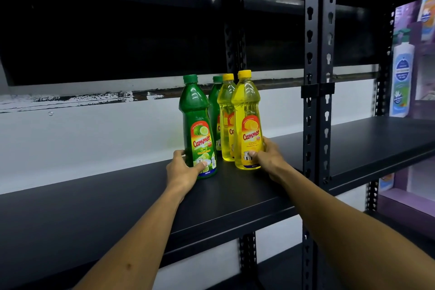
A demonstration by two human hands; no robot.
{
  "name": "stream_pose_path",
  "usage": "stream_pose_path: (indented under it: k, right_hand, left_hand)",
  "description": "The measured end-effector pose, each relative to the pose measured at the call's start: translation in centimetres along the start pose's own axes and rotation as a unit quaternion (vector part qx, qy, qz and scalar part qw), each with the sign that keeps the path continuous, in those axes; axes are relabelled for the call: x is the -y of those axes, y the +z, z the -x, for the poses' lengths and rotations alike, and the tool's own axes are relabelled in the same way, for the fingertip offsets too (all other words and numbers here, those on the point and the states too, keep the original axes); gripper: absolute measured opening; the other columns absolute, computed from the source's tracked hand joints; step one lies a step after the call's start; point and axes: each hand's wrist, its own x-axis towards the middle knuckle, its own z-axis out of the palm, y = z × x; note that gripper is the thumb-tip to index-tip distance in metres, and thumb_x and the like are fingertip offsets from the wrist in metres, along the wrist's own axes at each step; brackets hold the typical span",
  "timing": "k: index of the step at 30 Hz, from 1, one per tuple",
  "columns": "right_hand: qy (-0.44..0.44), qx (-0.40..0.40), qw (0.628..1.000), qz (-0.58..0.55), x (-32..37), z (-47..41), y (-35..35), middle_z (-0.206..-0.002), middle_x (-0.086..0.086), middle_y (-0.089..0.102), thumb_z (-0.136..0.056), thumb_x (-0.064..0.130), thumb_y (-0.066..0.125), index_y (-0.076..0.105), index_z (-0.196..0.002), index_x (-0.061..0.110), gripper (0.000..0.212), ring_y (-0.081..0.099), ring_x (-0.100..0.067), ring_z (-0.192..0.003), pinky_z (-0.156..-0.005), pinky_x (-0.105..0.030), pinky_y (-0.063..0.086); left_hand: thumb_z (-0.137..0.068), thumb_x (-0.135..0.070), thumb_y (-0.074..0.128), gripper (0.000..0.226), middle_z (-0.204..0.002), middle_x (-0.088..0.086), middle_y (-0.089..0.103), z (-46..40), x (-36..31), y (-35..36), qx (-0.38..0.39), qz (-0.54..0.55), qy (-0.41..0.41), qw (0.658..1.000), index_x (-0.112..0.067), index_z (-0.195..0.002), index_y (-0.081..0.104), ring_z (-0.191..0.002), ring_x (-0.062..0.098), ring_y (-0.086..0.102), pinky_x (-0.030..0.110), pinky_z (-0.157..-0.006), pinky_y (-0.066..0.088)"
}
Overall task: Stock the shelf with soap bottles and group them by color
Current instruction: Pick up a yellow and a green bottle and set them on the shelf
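On the shelf [117,207], left hand [182,169] grips green bottle [197,129]; right hand [268,158] grips yellow bottle [247,122].

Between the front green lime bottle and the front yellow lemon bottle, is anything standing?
Head view: bare black shelf up front between front green lime bottle and front yellow lemon bottle; rear yellow bottle shows behind.

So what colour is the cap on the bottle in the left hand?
Green, matching its bottle; clearest in the head view.

Location: shop or stockroom aisle. I stand at black slotted-steel shelving [317,101] with a dark shelf board [117,207], stocked with identical labelled dish-soap bottles [247,125]; to my right, a purple display [414,59] holds more packaged goods.
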Motion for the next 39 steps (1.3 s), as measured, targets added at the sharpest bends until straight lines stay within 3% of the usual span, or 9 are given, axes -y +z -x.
stream_pose_path:
  k: [17,21,24,26,29,32,34,36,39]
  right_hand:
    - [0.002,-0.012,1.000,-0.004,-0.1,0.0,-0.1,-0.111,-0.004,0.064,-0.090,0.007,0.064,0.057,-0.123,0.015,0.035,0.062,-0.025,-0.102,-0.095,-0.045,0.051]
    - [0.006,-0.024,1.000,0.000,-0.1,0.2,0.1,-0.112,-0.007,0.064,-0.091,0.008,0.063,0.057,-0.119,0.015,0.030,0.062,-0.025,-0.104,-0.091,-0.041,0.051]
    - [0.002,-0.050,0.999,0.020,0.1,0.6,0.4,-0.110,-0.002,0.057,-0.088,0.009,0.067,0.049,-0.129,0.012,0.045,0.059,-0.024,-0.109,-0.085,-0.034,0.047]
    - [-0.006,-0.099,0.993,0.065,0.3,1.3,0.5,-0.120,-0.005,0.052,-0.087,0.014,0.069,0.039,-0.140,0.011,0.061,0.053,-0.024,-0.114,-0.086,-0.033,0.044]
    - [-0.101,-0.183,0.963,0.170,0.4,2.2,0.8,-0.125,-0.010,0.052,-0.085,0.022,0.069,0.045,-0.135,0.010,0.057,0.051,-0.026,-0.117,-0.090,-0.038,0.047]
    - [-0.200,-0.114,0.951,0.207,0.8,3.1,2.3,-0.115,-0.006,0.060,-0.087,0.019,0.067,0.055,-0.125,0.011,0.040,0.057,-0.018,-0.105,-0.088,-0.036,0.053]
    - [-0.212,-0.043,0.953,0.211,1.0,3.5,3.9,-0.112,-0.004,0.065,-0.088,0.018,0.067,0.059,-0.121,0.011,0.034,0.061,-0.015,-0.103,-0.090,-0.035,0.054]
    - [-0.189,0.002,0.961,0.200,1.3,3.6,5.6,-0.116,-0.006,0.066,-0.088,0.020,0.068,0.058,-0.125,0.009,0.039,0.061,-0.017,-0.108,-0.093,-0.030,0.051]
    - [-0.103,0.045,0.978,0.178,1.6,3.2,7.2,-0.130,-0.010,0.059,-0.084,0.028,0.073,0.046,-0.138,0.009,0.063,0.055,-0.022,-0.120,-0.096,-0.032,0.047]
  left_hand:
    - [-0.080,-0.020,0.079,0.065,-0.134,0.011,0.057,-0.2,0.3,0.0,0.001,-0.010,0.001,1.000,-0.011,-0.135,0.043,-0.115,0.023,0.059,0.031,-0.084,0.050]
    - [-0.080,-0.020,0.079,0.065,-0.133,0.011,0.058,-0.1,0.3,0.0,0.000,-0.005,-0.001,1.000,-0.011,-0.134,0.044,-0.114,0.023,0.060,0.034,-0.087,0.052]
    - [-0.080,-0.020,0.079,0.065,-0.133,0.011,0.058,-0.1,0.2,-0.1,-0.001,-0.008,-0.001,1.000,-0.010,-0.134,0.044,-0.113,0.023,0.060,0.036,-0.088,0.053]
    - [-0.079,-0.020,0.079,0.065,-0.131,0.012,0.059,-0.1,0.2,0.0,-0.004,-0.010,-0.001,1.000,-0.010,-0.133,0.045,-0.112,0.023,0.061,0.036,-0.088,0.053]
    - [-0.078,-0.021,0.080,0.065,-0.130,0.011,0.060,0.0,0.1,-0.1,-0.012,-0.016,-0.004,1.000,-0.010,-0.132,0.046,-0.111,0.024,0.062,0.039,-0.089,0.054]
    - [-0.077,-0.022,0.081,0.065,-0.128,0.011,0.061,0.0,0.0,-0.2,-0.011,-0.013,-0.006,1.000,-0.011,-0.132,0.047,-0.110,0.023,0.062,0.039,-0.089,0.054]
    - [-0.077,-0.019,0.082,0.064,-0.127,0.010,0.062,0.1,0.0,-0.3,-0.004,0.005,-0.011,1.000,-0.011,-0.131,0.049,-0.110,0.022,0.062,0.032,-0.085,0.052]
    - [-0.076,-0.017,0.082,0.062,-0.125,0.008,0.064,0.3,0.0,-0.6,0.003,0.004,-0.018,1.000,-0.012,-0.130,0.051,-0.108,0.020,0.062,0.028,-0.083,0.050]
    - [-0.079,-0.013,0.077,0.061,-0.127,0.007,0.061,0.4,0.3,-2.1,0.039,-0.064,-0.024,0.997,-0.011,-0.133,0.050,-0.103,0.016,0.058,0.026,-0.080,0.045]
